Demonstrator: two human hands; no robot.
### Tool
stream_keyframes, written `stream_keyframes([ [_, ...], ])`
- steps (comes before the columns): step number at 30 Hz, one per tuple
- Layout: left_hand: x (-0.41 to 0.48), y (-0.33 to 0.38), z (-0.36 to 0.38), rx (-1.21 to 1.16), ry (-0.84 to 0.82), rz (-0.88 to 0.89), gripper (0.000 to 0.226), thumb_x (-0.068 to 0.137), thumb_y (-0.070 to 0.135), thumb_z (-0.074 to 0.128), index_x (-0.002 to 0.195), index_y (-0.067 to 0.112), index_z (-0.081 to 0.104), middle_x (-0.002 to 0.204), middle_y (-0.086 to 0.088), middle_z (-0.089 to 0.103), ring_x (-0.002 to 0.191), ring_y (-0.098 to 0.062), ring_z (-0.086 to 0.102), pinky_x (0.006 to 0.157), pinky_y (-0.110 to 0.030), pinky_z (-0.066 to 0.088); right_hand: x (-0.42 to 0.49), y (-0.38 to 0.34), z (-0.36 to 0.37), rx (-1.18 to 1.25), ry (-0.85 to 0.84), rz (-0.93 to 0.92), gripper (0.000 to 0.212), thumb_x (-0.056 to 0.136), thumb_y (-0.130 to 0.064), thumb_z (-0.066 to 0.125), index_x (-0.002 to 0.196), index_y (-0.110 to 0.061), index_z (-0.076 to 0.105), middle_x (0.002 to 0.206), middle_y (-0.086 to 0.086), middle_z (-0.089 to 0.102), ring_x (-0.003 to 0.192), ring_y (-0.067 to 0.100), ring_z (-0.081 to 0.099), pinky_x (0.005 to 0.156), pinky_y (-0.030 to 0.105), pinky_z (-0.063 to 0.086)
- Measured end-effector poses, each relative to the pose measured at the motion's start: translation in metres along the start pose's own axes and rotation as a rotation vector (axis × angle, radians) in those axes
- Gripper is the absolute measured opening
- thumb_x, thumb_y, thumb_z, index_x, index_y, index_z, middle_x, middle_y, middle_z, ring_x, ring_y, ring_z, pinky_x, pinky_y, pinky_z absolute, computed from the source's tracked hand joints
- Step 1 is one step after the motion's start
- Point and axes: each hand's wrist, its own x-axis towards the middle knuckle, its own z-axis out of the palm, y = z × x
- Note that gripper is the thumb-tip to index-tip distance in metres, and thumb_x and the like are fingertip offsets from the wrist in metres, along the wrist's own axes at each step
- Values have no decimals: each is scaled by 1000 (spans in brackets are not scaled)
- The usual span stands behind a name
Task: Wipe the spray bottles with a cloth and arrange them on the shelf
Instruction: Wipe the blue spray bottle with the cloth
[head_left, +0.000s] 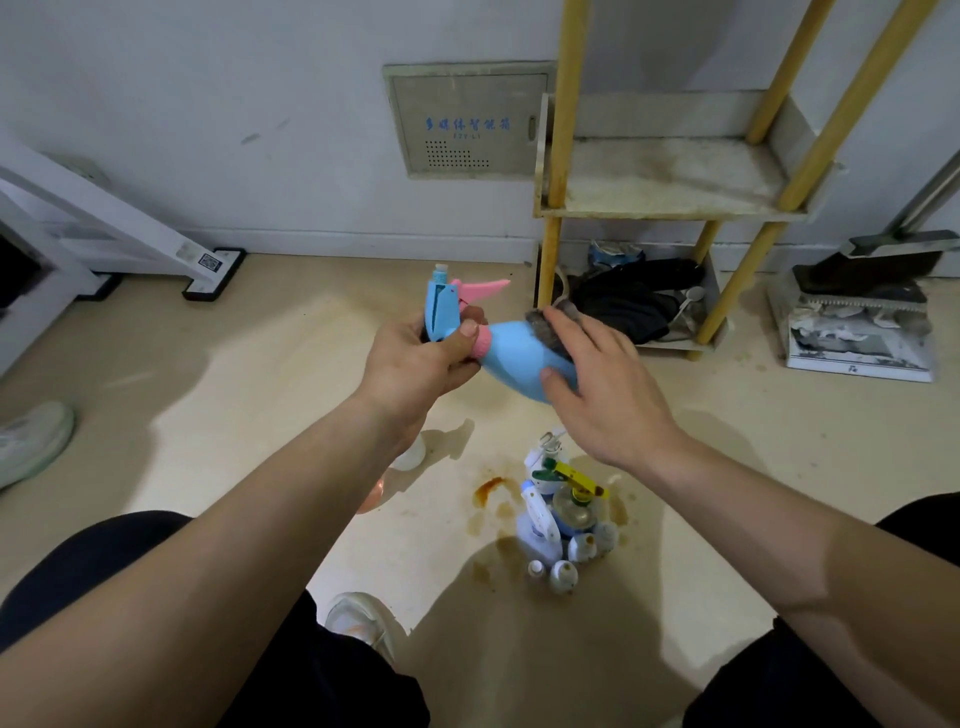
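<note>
A light blue spray bottle (511, 358) with a pink trigger and pink collar is held sideways above the floor. My left hand (415, 358) grips its spray head and neck. My right hand (597, 384) holds a grey cloth (545, 322) wrapped against the bottle's body, fingers over the top and thumb underneath. A cluster of several other bottles (561, 519) stands on the floor below, one with a yellow and green trigger. The shelf (670, 208) with yellow posts stands against the wall at right; its middle board is bare and stained.
Dark clothes and a spoon lie on the shelf's lowest level (634, 306). A dustpan and broom (872, 280) sit to the right on a white box. Brown stains (488, 488) mark the floor. A white frame (130, 228) leans at left. A shoe (31, 441) is at far left.
</note>
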Motion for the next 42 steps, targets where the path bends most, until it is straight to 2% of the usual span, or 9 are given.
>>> stream_keyframes([
  [5, -4, -4, 2, 127, -186, 57, 20, 96, 3, 62, 115, 1, 67, 108, -13, 69, 104, -21, 69, 91, -29, 58, 1, -7, -6, -101, -10, -75, 82, 75, -59, 72, 144, -30, 40, 140, -8, 48, 126, 21, 43, 102, 35, 39],
  [10, -7, -4, 3, 239, -301, 74, 20, 93, 5, 66, 112, 10, 71, 103, -13, 67, 98, -20, 62, 102, -42, 52, 1, -2, -5, -108, 63, -91, 66, 71, -59, 75, 127, -30, 57, 116, -11, 59, 107, 17, 52, 79, 28, 39],
  [14, -10, 6, 1, 356, -344, 74, 31, 90, 16, 73, 120, 21, 68, 119, -3, 70, 107, -16, 69, 90, -33, 59, -3, -4, -2, -157, 168, -183, 58, 70, -50, 76, 123, -32, 61, 109, -10, 64, 100, 21, 57, 76, 33, 47],
  [19, -8, 19, -10, 84, -377, -264, 56, 82, 41, 63, 126, 6, 64, 116, -14, 67, 93, -34, 72, 78, -39, 60, -2, 1, -5, -262, 252, -261, 50, 72, -39, 78, 119, -27, 65, 108, -5, 66, 105, 26, 57, 85, 41, 49],
  [22, -10, 18, -9, 105, -331, -405, 55, 99, 52, 49, 120, 4, 66, 100, -19, 69, 75, -32, 69, 66, -34, 60, -3, -2, -3, -335, 282, -365, 44, 78, -35, 74, 120, -23, 67, 114, -1, 67, 113, 29, 56, 94, 43, 45],
  [24, -14, 15, -5, 133, -345, -430, 40, 100, 41, 53, 114, 8, 69, 93, -17, 72, 70, -26, 70, 63, -28, 61, -4, -4, 0, -368, 269, -423, 47, 79, -31, 73, 124, -22, 66, 120, 2, 67, 118, 29, 56, 99, 44, 43],
  [31, -9, 12, -9, 156, -339, -345, 13, 90, 6, 66, 97, 0, 75, 88, -12, 70, 68, -12, 66, 60, -20, 56, -2, 4, 3, -349, 231, -562, 59, 93, -29, 62, 149, -25, 45, 151, 7, 47, 141, 31, 41, 113, 46, 36],
  [37, -7, 13, -14, 252, -350, -246, 32, 91, 1, 66, 123, 7, 68, 92, -9, 71, 75, -17, 65, 73, -30, 54, 2, 17, -4, -413, 113, -533, 64, 99, -31, 48, 157, -37, 22, 166, 1, 20, 153, 26, 17, 121, 48, 24],
  [42, -15, 18, -12, 458, -269, -109, 46, 87, 1, 73, 131, 15, 65, 85, -7, 70, 52, -6, 63, 48, -12, 46, 16, 29, -16, -280, 156, -406, 55, 101, -25, 37, 155, -32, 30, 163, 2, 29, 150, 27, 24, 120, 46, 29],
])
